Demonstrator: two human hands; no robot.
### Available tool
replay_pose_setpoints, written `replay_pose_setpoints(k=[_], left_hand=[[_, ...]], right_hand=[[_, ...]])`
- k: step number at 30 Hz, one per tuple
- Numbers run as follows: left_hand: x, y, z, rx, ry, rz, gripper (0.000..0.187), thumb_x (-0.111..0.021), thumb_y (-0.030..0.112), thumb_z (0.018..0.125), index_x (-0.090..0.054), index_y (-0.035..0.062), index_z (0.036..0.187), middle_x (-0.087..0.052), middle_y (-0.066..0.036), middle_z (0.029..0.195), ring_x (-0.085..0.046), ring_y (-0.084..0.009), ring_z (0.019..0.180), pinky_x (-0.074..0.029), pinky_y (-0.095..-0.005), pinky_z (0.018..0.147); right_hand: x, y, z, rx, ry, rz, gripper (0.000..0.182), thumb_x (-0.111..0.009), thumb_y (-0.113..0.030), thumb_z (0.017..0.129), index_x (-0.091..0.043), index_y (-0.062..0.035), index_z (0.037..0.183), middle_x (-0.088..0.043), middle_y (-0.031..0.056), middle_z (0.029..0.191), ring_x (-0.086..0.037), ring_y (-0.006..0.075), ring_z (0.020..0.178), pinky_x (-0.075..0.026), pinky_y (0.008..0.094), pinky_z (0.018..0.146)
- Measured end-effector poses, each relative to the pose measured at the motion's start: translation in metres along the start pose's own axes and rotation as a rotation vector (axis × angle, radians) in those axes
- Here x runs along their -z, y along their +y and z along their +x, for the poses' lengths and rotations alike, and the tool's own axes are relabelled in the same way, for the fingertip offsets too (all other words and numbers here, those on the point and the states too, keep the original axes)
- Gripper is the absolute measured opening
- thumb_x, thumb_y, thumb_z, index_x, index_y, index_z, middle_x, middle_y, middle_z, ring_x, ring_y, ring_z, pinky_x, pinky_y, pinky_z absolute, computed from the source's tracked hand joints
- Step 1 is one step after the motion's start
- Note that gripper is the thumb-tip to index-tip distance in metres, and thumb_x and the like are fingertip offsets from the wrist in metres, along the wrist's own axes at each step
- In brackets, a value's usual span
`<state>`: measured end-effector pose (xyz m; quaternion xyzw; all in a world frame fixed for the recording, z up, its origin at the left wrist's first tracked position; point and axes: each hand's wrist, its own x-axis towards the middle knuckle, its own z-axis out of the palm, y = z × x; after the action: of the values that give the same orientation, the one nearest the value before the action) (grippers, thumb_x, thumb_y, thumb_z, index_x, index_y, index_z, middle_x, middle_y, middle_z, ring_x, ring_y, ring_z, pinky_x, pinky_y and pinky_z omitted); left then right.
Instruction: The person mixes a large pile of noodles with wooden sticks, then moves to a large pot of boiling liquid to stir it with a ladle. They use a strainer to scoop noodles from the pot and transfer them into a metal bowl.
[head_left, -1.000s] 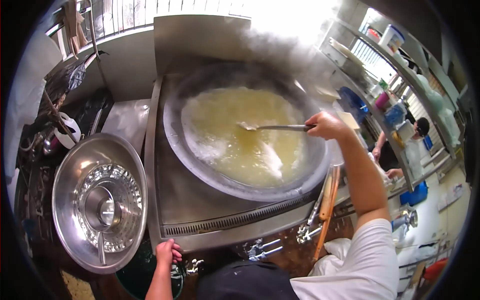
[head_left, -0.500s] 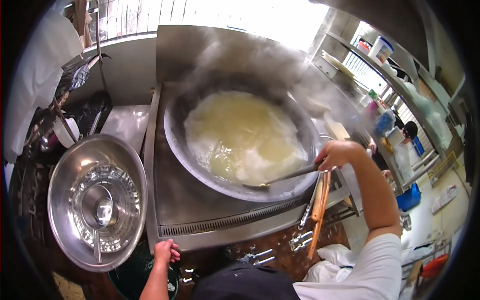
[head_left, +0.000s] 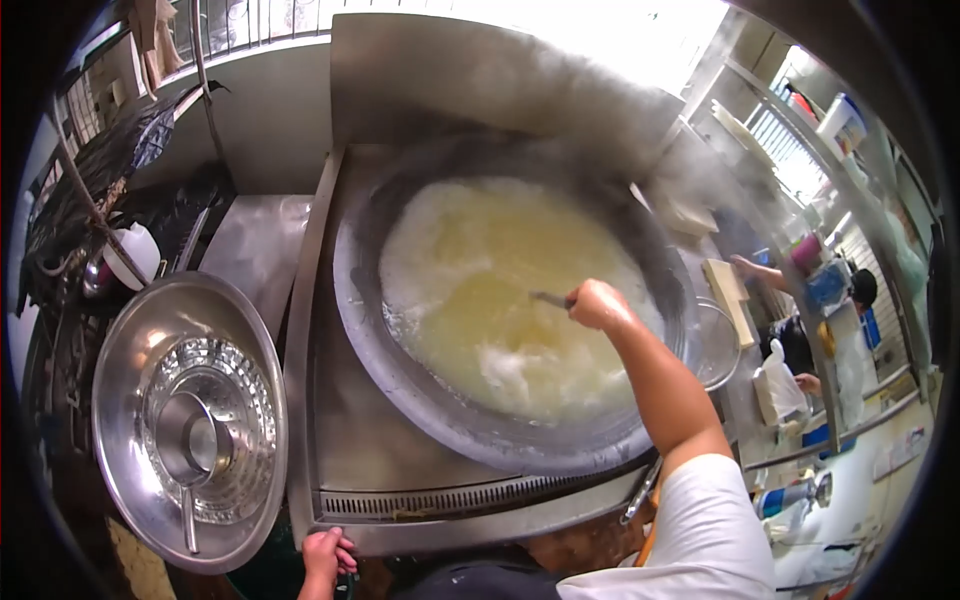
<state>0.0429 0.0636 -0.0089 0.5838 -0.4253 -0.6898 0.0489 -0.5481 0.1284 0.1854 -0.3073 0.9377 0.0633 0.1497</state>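
Note:
My right hand [head_left: 597, 303] is closed around the grey handle of a long-handled spatula [head_left: 549, 298], out over a very large wok [head_left: 362, 300]. Pale yellow, foamy liquid [head_left: 470, 250] bubbles and steams in it. The spatula's lower end is hidden under the liquid. My left hand [head_left: 328, 556], fingers curled in with nothing visible in them, is low by the front edge of the steel stove [head_left: 400, 535]. To its upper left stands a wide steel basin [head_left: 125, 340] with a steel dipper [head_left: 188, 440] inside.
A round wire strainer [head_left: 712, 343] lies at the wok's right side, near a pale block [head_left: 728, 295]. Steam drifts toward the back panel [head_left: 450, 80]. Shelves run along the right, where another person's arm [head_left: 765, 274] shows. Dark clutter and a white container [head_left: 135, 255] stand behind the basin.
My right hand has moved left and inward from the wok's right rim to over the liquid. The spatula now dips toward the middle. The view has shifted; my left hand stays low.

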Motion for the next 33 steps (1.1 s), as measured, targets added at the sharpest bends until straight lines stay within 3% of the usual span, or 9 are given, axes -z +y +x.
replay_pose_setpoints(k=[4, 9, 16, 20, 22, 24, 26, 30, 33], left_hand=[[0.0, 0.005, -0.006, 0.018, 0.058, 0.012, 0.043, -0.051, 0.031, 0.091, -0.06, -0.0041, 0.068, -0.056, -0.014, 0.047, -0.053, -0.0214, 0.033, -0.04, -0.027, 0.029], [0.0, 0.003, -0.003, -0.009, 0.051, -0.009, 0.044, -0.05, 0.033, 0.091, -0.058, -0.002, 0.065, -0.054, -0.013, 0.045, -0.051, -0.0218, 0.03, -0.038, -0.0277, 0.027], [-0.001, 0.007, -0.002, -0.062, 0.013, 0.021, 0.041, -0.05, 0.033, 0.091, -0.058, -0.0009, 0.069, -0.055, -0.012, 0.046, -0.051, -0.0211, 0.031, -0.036, -0.0272, 0.028], [-0.001, 0.003, 0.004, -0.115, -0.027, 0.021, 0.039, -0.049, 0.032, 0.091, -0.058, -0.0003, 0.071, -0.055, -0.012, 0.047, -0.051, -0.0207, 0.032, -0.036, -0.027, 0.028], [0.0, 0.004, 0.003, -0.119, -0.05, 0.034, 0.037, -0.049, 0.031, 0.092, -0.059, 0.0007, 0.072, -0.058, -0.012, 0.049, -0.054, -0.0205, 0.034, -0.038, -0.027, 0.03], [-0.001, 0.005, 0.002, -0.129, -0.065, 0.06, 0.036, -0.049, 0.031, 0.092, -0.059, 0.0014, 0.074, -0.059, -0.012, 0.051, -0.054, -0.0203, 0.035, -0.038, -0.027, 0.031], [0.001, 0.004, 0.004, -0.138, -0.095, 0.061, 0.035, -0.05, 0.031, 0.091, -0.059, 0.0015, 0.075, -0.059, -0.012, 0.051, -0.056, -0.0206, 0.036, -0.038, -0.0271, 0.031], [0.002, 0.005, 0.007, -0.144, -0.132, 0.079, 0.034, -0.05, 0.031, 0.09, -0.059, 0.0012, 0.076, -0.059, -0.012, 0.052, -0.056, -0.021, 0.037, -0.039, -0.0282, 0.032], [0.002, 0.005, 0.01, -0.141, -0.148, 0.093, 0.034, -0.049, 0.031, 0.091, -0.059, 0.0008, 0.077, -0.06, -0.013, 0.054, -0.057, -0.0215, 0.038, -0.039, -0.0281, 0.032]], right_hand=[[-0.008, -0.021, 0.074, -0.045, 0.115, 0.064, 0.028, -0.058, -0.013, 0.077, -0.071, -0.0192, 0.101, -0.069, 0.0106, 0.099, -0.065, 0.0281, 0.096, -0.053, 0.0377, 0.078], [-0.022, -0.026, 0.068, -0.055, 0.209, 0.055, 0.024, -0.059, -0.014, 0.081, -0.069, -0.0113, 0.103, -0.068, 0.0121, 0.104, -0.066, 0.0266, 0.097, -0.053, 0.0371, 0.08], [0.013, -0.012, -0.045, 0.033, 0.091, -0.002, 0.031, -0.056, -0.011, 0.079, -0.068, -0.0169, 0.107, -0.068, 0.0091, 0.103, -0.064, 0.0274, 0.097, -0.052, 0.0375, 0.082], [0.068, 0.015, -0.134, 0.148, 0.149, -0.071, 0.034, -0.064, -0.022, 0.074, -0.069, -0.0193, 0.108, -0.069, 0.0067, 0.1, -0.065, 0.0248, 0.095, -0.051, 0.0355, 0.084], [0.101, 0.025, -0.18, 0.129, 0.085, -0.029, 0.033, -0.066, -0.024, 0.072, -0.07, -0.0173, 0.105, -0.07, 0.0081, 0.095, -0.066, 0.0253, 0.09, -0.051, 0.0351, 0.081], [0.124, 0.042, -0.216, 0.139, 0.045, 0.024, 0.035, -0.07, -0.025, 0.072, -0.07, -0.014, 0.106, -0.068, 0.0071, 0.075, -0.063, 0.0173, 0.064, -0.052, 0.0311, 0.063], [0.149, 0.041, -0.26, 0.028, -0.047, 0.129, 0.039, -0.072, -0.026, 0.072, -0.07, -0.0116, 0.108, -0.066, 0.0046, 0.069, -0.058, 0.012, 0.055, -0.048, 0.027, 0.05], [0.161, 0.047, -0.298, 0.026, -0.137, 0.138, 0.038, -0.072, -0.023, 0.076, -0.068, -0.0085, 0.111, -0.067, 0.0033, 0.075, -0.059, 0.0095, 0.063, -0.046, 0.0244, 0.047], [0.148, 0.044, -0.298, 0.044, -0.251, 0.197, 0.042, -0.071, -0.029, 0.074, -0.068, -0.0126, 0.113, -0.067, 0.0019, 0.072, -0.053, 0.0097, 0.051, -0.043, 0.0244, 0.045]])
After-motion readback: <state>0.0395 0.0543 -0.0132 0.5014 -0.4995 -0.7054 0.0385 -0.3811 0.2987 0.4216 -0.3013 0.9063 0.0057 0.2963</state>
